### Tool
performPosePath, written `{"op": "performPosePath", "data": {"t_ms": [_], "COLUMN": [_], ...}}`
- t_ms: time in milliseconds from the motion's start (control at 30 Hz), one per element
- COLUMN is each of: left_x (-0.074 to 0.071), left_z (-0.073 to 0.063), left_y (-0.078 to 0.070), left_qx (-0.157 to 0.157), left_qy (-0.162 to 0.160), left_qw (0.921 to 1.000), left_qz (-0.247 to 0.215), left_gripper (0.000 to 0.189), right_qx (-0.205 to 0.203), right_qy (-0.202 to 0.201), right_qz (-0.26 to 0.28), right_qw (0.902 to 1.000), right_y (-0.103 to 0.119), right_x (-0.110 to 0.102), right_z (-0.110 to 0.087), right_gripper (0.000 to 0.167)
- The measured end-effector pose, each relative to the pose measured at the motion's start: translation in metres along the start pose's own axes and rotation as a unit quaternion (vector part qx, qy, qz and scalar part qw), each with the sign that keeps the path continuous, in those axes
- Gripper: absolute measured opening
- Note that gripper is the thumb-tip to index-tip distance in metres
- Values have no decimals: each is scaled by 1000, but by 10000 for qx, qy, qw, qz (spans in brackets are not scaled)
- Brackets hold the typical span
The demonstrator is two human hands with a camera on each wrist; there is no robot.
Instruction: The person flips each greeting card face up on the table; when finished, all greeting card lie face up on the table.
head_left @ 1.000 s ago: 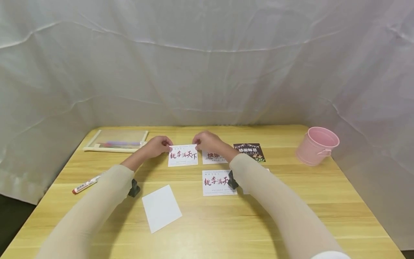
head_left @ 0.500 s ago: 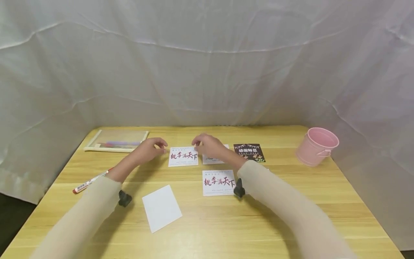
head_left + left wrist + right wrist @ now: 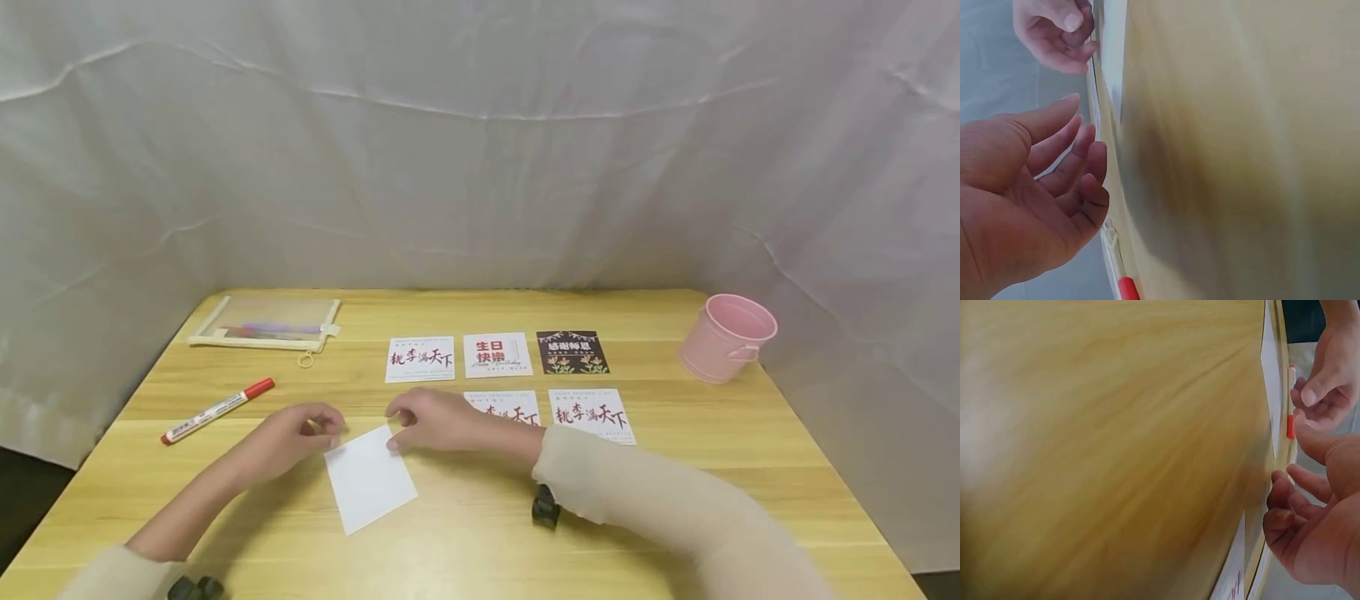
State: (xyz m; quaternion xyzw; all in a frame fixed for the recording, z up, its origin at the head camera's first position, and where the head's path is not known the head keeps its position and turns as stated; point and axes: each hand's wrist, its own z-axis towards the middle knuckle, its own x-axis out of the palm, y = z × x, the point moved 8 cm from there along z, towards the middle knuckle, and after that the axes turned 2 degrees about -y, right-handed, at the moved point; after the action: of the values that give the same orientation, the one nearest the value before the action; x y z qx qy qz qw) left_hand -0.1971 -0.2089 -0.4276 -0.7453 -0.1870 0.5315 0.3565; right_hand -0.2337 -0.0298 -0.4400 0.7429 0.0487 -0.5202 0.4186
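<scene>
A blank white card [image 3: 372,481] lies askew on the table in the head view. At its upper left corner is my left hand [image 3: 296,442], fingers loosely bent with nothing between them. My right hand [image 3: 438,421] is at the card's upper right corner, thumb and fingers apart, also holding nothing. Both wrist views show the hands facing each other with relaxed fingers, low over the table beside the white card [image 3: 1114,59]. Behind them lies a white card with red and black characters [image 3: 420,360]. The right hand partly covers a matching card [image 3: 504,407] nearer me.
A birthday card [image 3: 497,354], a black floral card [image 3: 573,352] and another red-lettered card [image 3: 592,417] lie to the right. A pink bucket [image 3: 723,340] stands at the far right. On the left are a red-capped marker [image 3: 217,412] and a zip pouch [image 3: 266,323] with pens inside.
Both hands let go of the red-lettered card in the back row, leaving it flat on the table. They have since come toward me, to the blank white card.
</scene>
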Motion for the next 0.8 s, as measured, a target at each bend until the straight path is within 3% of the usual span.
{"op": "performPosePath", "data": {"t_ms": [100,233,533,800], "left_x": [2,5,7,13], "left_z": [-10,-14,-11,-6], "left_y": [5,10,12,9], "left_qx": [-81,-145,-151,-132], "left_qy": [23,29,34,281], "left_qw": [10000,9998,9996,9994], "left_qz": [12,98,234,151], "left_gripper": [29,30,33,25], "right_qx": [52,247,527,477], "right_qy": [89,104,42,5], "right_qz": [-256,-589,-805,-891], "right_qw": [9996,9979,9954,9949], "right_y": [3,4,7,9], "right_x": [7,12,12,12], "right_z": [7,10,12,10], "right_gripper": [53,52,52,52]}}
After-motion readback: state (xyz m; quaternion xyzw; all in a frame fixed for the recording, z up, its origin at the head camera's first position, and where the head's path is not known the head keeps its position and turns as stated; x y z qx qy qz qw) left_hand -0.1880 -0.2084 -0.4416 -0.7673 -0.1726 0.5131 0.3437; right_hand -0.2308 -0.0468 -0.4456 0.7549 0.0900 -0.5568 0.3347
